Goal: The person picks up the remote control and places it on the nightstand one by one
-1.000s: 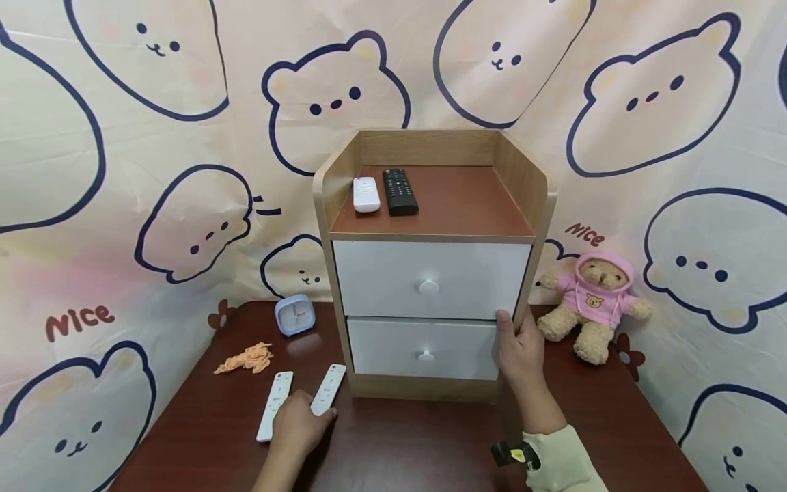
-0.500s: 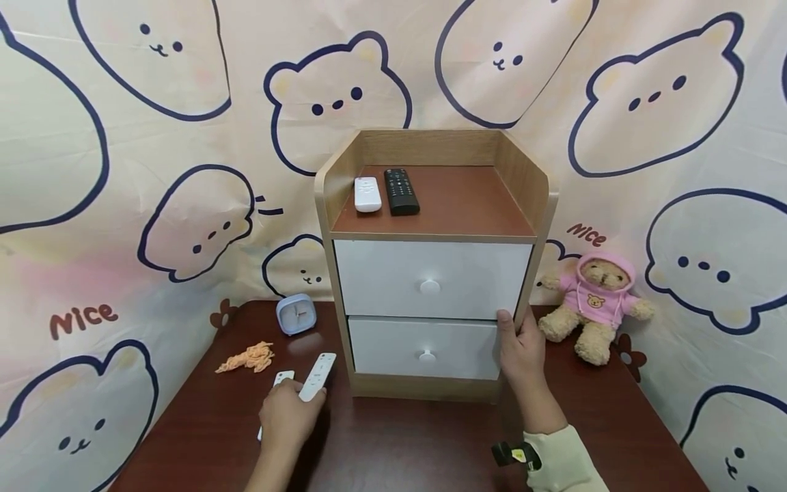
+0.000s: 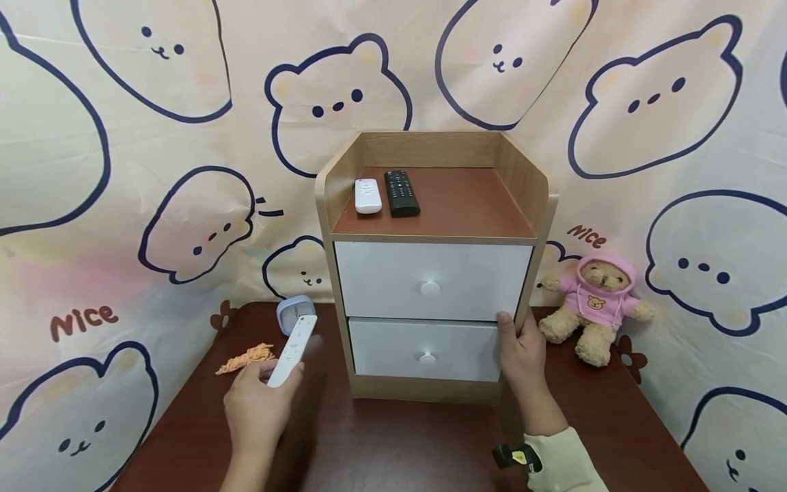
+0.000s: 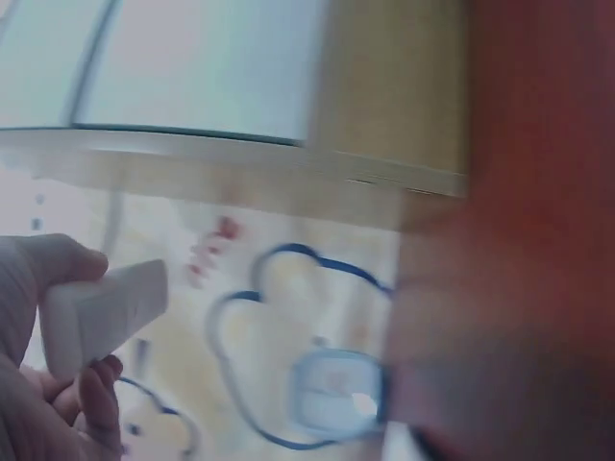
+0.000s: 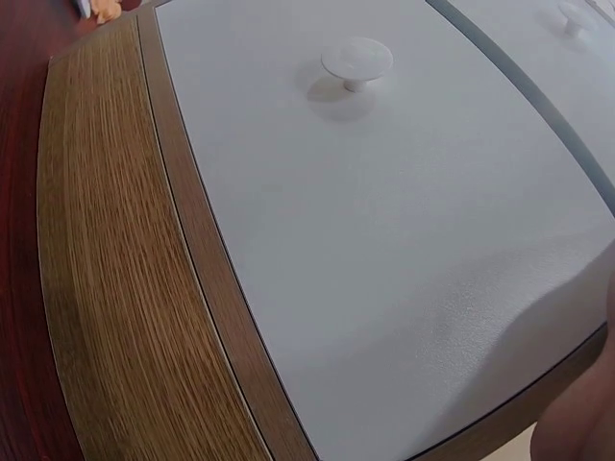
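My left hand (image 3: 258, 408) holds a long white remote control (image 3: 293, 350) between thumb and fingers, raised over the left side of the table and tilted with its far end up. In the left wrist view the thumb lies on one side of the white remote (image 4: 106, 317) and curled fingers on the other. The second white remote seen earlier on the table is hidden now. My right hand (image 3: 521, 355) grips the right side edge of a small wooden cabinet (image 3: 424, 388), thumb on the front by the white lower drawer (image 3: 381, 348). Both drawers are closed.
On the cabinet's top shelf lie a short white remote (image 3: 367, 197) and a black remote (image 3: 402, 194). A blue clock (image 3: 287, 316) and a bundle of orange yarn (image 3: 242, 359) are on the table's left. A teddy bear (image 3: 595, 301) in pink sits at right.
My left hand has lifted one white remote from the table and moved it up and left, toward the clock and yarn. The right hand has stayed at the cabinet's side.
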Demonstrator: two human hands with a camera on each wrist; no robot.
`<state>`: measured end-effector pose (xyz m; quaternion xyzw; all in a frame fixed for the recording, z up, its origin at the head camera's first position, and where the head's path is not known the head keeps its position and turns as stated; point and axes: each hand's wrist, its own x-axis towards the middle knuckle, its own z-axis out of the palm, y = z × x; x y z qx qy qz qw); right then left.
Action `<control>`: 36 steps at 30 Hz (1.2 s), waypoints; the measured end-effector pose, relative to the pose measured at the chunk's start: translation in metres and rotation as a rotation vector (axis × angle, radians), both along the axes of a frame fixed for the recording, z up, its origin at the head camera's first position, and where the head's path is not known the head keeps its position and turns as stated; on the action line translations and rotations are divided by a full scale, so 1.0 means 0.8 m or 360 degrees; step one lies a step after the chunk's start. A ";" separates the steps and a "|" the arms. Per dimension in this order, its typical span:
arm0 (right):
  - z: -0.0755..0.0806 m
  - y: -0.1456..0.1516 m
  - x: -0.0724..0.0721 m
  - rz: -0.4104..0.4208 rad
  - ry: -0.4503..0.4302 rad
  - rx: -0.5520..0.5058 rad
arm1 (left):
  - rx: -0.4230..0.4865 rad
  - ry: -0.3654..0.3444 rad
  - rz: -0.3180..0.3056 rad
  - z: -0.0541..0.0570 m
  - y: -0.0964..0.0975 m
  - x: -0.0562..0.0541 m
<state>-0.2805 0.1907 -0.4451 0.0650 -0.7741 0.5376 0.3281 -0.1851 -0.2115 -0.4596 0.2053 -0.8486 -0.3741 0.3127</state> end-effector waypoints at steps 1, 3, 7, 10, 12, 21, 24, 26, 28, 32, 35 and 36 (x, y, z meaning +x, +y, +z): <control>0.000 0.000 0.000 -0.0004 0.0004 -0.0001 | 0.0012 0.0007 -0.0002 0.010 0.001 0.005; 0.000 -0.001 0.000 0.0004 0.0016 -0.0013 | 0.0033 -0.0007 -0.0008 0.030 0.004 0.017; 0.001 -0.002 0.001 0.0002 0.0018 -0.0048 | 0.0070 -0.0046 -0.0028 0.068 0.018 0.041; 0.001 -0.002 0.002 0.0001 0.0017 -0.0066 | 0.0079 0.0015 -0.0075 0.092 0.035 0.059; 0.000 -0.002 0.002 -0.0002 0.0018 -0.0066 | 0.0073 0.0096 -0.0132 0.108 0.047 0.070; -0.001 -0.003 0.003 -0.0033 -0.0049 -0.0041 | -0.0062 0.0374 -0.0465 0.174 0.109 0.078; -0.001 -0.003 0.005 -0.0048 -0.0100 -0.0052 | -0.0026 0.0366 -0.0573 0.196 0.129 0.066; -0.001 -0.003 0.006 -0.0053 -0.0131 -0.0056 | 0.0007 0.0353 -0.0631 0.211 0.141 0.056; 0.000 -0.003 0.007 -0.0052 -0.0140 -0.0054 | 0.0017 0.0327 -0.0665 0.227 0.152 0.043; -0.001 -0.002 0.006 -0.0055 -0.0115 -0.0058 | -0.0019 0.0264 -0.0696 0.260 0.175 0.009; -0.002 -0.002 0.006 -0.0058 -0.0115 -0.0057 | -0.0109 0.0222 -0.0679 0.283 0.189 -0.019; -0.003 -0.003 0.006 -0.0053 -0.0122 -0.0059 | -0.0139 0.0200 -0.0670 0.291 0.193 -0.027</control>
